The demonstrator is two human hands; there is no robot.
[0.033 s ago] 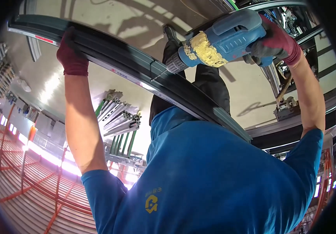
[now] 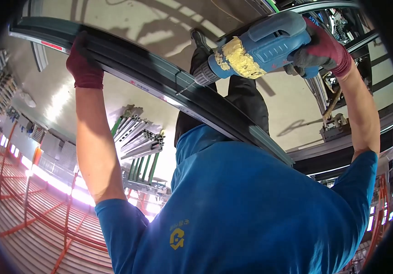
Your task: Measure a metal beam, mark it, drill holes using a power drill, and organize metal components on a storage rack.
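A long dark grey metal profile [image 2: 132, 61] slants from the upper left down to my waist at the right, with a light protective strip along its near edge. My left hand [image 2: 85, 64], in a dark red and black glove, is closed round the profile near its far left part; its fingertips are partly hidden. In my gloved right hand [image 2: 319, 52] is a blue power drill [image 2: 278, 41], gripped by its handle, with torn yellow tape round its body. The drill's thin bit [image 2: 186, 88] points left and its tip meets the profile near mid-length.
Several metal profiles [image 2: 139, 137] lie bundled on a green-legged rack at the left. More metal lengths and fittings [image 2: 331, 109] stand at the right, beside a dark frame. My legs [image 2: 247, 98] are just beyond the profile. Red framework [image 2: 64, 223] shows at the lower left.
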